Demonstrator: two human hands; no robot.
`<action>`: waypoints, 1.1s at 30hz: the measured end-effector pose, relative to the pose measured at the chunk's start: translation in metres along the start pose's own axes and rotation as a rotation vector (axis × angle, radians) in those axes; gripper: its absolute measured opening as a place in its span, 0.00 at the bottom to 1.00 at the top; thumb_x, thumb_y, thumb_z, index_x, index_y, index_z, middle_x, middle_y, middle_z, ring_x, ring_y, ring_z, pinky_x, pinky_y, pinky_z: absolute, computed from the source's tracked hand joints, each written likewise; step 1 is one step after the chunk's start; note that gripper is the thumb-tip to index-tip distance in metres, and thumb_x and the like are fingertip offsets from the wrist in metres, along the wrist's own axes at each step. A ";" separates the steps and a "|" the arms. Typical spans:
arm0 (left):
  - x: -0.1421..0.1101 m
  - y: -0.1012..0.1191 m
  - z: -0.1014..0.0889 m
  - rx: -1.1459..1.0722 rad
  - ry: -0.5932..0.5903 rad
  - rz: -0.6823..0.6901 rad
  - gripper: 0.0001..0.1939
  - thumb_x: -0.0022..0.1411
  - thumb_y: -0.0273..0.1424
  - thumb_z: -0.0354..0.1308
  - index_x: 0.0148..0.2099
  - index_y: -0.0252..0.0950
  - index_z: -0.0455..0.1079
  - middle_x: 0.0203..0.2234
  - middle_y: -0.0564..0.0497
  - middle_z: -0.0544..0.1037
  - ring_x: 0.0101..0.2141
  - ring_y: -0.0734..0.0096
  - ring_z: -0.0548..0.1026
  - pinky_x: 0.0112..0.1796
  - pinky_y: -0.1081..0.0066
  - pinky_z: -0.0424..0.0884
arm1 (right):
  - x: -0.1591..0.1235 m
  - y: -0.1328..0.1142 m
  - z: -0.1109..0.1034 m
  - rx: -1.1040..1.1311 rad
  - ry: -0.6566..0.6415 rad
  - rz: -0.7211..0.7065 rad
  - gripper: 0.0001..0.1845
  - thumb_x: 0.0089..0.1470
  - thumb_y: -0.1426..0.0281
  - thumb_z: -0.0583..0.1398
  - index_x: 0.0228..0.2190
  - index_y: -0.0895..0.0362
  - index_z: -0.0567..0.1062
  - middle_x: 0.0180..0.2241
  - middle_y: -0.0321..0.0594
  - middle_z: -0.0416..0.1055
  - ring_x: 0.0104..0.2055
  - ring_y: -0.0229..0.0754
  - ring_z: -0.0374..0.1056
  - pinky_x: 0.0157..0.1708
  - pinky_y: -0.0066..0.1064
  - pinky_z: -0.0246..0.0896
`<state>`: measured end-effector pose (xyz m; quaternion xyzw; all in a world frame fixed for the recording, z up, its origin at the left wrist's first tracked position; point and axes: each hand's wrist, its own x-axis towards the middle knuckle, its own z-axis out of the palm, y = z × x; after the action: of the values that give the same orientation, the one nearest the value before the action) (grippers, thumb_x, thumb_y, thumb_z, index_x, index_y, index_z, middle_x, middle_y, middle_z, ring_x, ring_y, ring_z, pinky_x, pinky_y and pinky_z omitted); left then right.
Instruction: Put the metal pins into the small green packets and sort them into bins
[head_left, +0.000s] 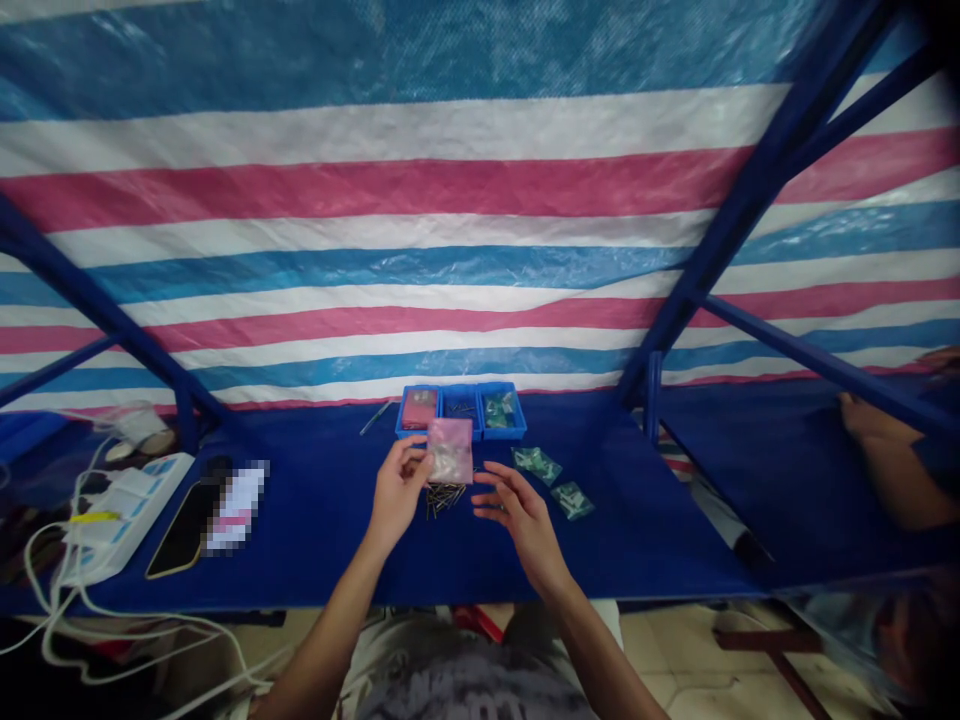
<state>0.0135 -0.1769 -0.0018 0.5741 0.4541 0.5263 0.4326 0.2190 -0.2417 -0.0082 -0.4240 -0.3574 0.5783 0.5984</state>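
Observation:
My left hand (401, 485) pinches the left edge of a pink clear plastic bag (450, 450), with silvery small parts inside it. Just right of the bag, my right hand (517, 510) has its fingers apart and holds nothing. Below the bag a loose pile of screws (445, 500) lies on the blue table (322, 540). Two green plastic bags with pale parts, one nearer (573, 501) and one farther (537, 463), rest to the right. Behind the pink bag stands a blue tray (501, 432) whose compartments hold pink bags (418, 408), some screws and green bags (499, 408).
At the left are a phone (176, 530), a blurred-out paper (238, 505) and a white power strip (139, 515) with tangled cables. A thin stick (375, 418) lies left of the tray. Blue metal posts (705, 250) frame the table. Another person's arm (892, 460) is at the right.

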 end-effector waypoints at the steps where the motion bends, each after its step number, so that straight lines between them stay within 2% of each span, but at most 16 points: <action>1: 0.012 0.000 -0.004 0.008 0.018 0.014 0.23 0.67 0.44 0.66 0.56 0.37 0.70 0.35 0.50 0.80 0.27 0.73 0.73 0.31 0.73 0.71 | 0.000 0.000 -0.001 -0.015 -0.002 -0.007 0.29 0.59 0.46 0.66 0.51 0.53 0.78 0.48 0.48 0.79 0.40 0.49 0.78 0.41 0.43 0.77; 4: 0.052 0.004 -0.019 0.059 0.140 0.101 0.23 0.65 0.45 0.67 0.55 0.36 0.73 0.35 0.50 0.80 0.27 0.73 0.73 0.30 0.74 0.71 | -0.001 0.005 -0.005 -0.112 0.015 -0.068 0.26 0.60 0.45 0.65 0.45 0.54 0.79 0.41 0.45 0.80 0.35 0.46 0.76 0.37 0.39 0.76; 7: 0.094 0.006 -0.033 0.102 0.270 0.220 0.21 0.66 0.46 0.65 0.53 0.36 0.75 0.36 0.49 0.81 0.28 0.72 0.74 0.31 0.73 0.71 | -0.004 0.014 -0.013 -0.219 0.035 -0.122 0.24 0.62 0.46 0.63 0.44 0.54 0.79 0.37 0.43 0.79 0.34 0.45 0.74 0.37 0.38 0.74; 9: 0.118 0.003 -0.040 0.205 0.268 0.251 0.22 0.69 0.46 0.61 0.55 0.35 0.74 0.38 0.47 0.81 0.29 0.71 0.76 0.32 0.72 0.72 | -0.006 0.021 -0.021 -0.266 0.059 -0.132 0.25 0.63 0.45 0.62 0.44 0.54 0.79 0.37 0.43 0.79 0.34 0.45 0.74 0.36 0.37 0.73; 11: 0.134 -0.005 -0.042 0.456 0.191 0.225 0.21 0.73 0.44 0.54 0.57 0.35 0.73 0.40 0.45 0.82 0.31 0.68 0.78 0.35 0.70 0.74 | -0.009 0.025 -0.029 -0.283 0.091 -0.138 0.26 0.63 0.44 0.62 0.43 0.54 0.78 0.36 0.43 0.79 0.33 0.45 0.73 0.36 0.37 0.72; 12: 0.139 -0.010 -0.041 0.512 0.155 0.212 0.19 0.73 0.42 0.54 0.56 0.35 0.74 0.40 0.45 0.82 0.33 0.66 0.79 0.37 0.69 0.75 | -0.010 0.027 -0.033 -0.288 0.103 -0.138 0.26 0.63 0.44 0.62 0.43 0.54 0.78 0.36 0.43 0.79 0.33 0.45 0.73 0.36 0.37 0.72; 14: 0.143 -0.021 -0.038 0.606 0.103 0.194 0.13 0.70 0.37 0.58 0.49 0.36 0.78 0.37 0.46 0.83 0.36 0.62 0.80 0.42 0.64 0.75 | -0.012 0.028 -0.040 -0.294 0.125 -0.134 0.26 0.63 0.44 0.62 0.43 0.54 0.79 0.37 0.44 0.79 0.33 0.46 0.73 0.36 0.38 0.71; 16: 0.141 -0.031 -0.033 0.716 0.080 0.186 0.08 0.67 0.33 0.60 0.44 0.38 0.79 0.38 0.46 0.83 0.42 0.57 0.78 0.52 0.58 0.72 | -0.014 0.028 -0.046 -0.298 0.147 -0.133 0.26 0.62 0.44 0.62 0.43 0.54 0.79 0.36 0.44 0.79 0.33 0.46 0.73 0.36 0.38 0.71; 19: 0.135 -0.040 -0.026 0.875 0.091 0.159 0.08 0.67 0.32 0.60 0.43 0.38 0.79 0.42 0.42 0.82 0.49 0.51 0.74 0.59 0.51 0.64 | -0.017 0.026 -0.051 -0.302 0.173 -0.141 0.25 0.62 0.44 0.63 0.42 0.54 0.79 0.36 0.44 0.79 0.33 0.47 0.72 0.35 0.39 0.71; 23: 0.127 -0.039 -0.019 1.015 0.107 0.128 0.11 0.69 0.34 0.59 0.48 0.36 0.79 0.46 0.38 0.79 0.54 0.46 0.69 0.59 0.50 0.63 | -0.019 0.023 -0.053 -0.313 0.184 -0.143 0.26 0.61 0.44 0.63 0.42 0.53 0.79 0.37 0.45 0.79 0.32 0.48 0.72 0.35 0.40 0.71; 28: 0.124 -0.035 -0.013 1.230 0.087 0.143 0.14 0.70 0.37 0.58 0.53 0.38 0.77 0.60 0.36 0.69 0.58 0.41 0.64 0.54 0.51 0.66 | -0.020 0.022 -0.054 -0.331 0.195 -0.136 0.26 0.61 0.44 0.63 0.42 0.53 0.79 0.37 0.45 0.79 0.33 0.48 0.72 0.36 0.39 0.70; 33: 0.130 -0.037 -0.012 1.306 0.000 0.139 0.13 0.71 0.36 0.57 0.53 0.36 0.76 0.54 0.37 0.73 0.53 0.45 0.70 0.52 0.53 0.66 | -0.018 0.026 -0.055 -0.340 0.179 -0.143 0.24 0.62 0.45 0.63 0.43 0.53 0.79 0.38 0.45 0.79 0.33 0.48 0.72 0.36 0.38 0.70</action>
<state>0.0037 -0.0418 -0.0099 0.7468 0.6420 0.1690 -0.0401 0.2581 -0.2660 -0.0525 -0.5422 -0.4242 0.4258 0.5872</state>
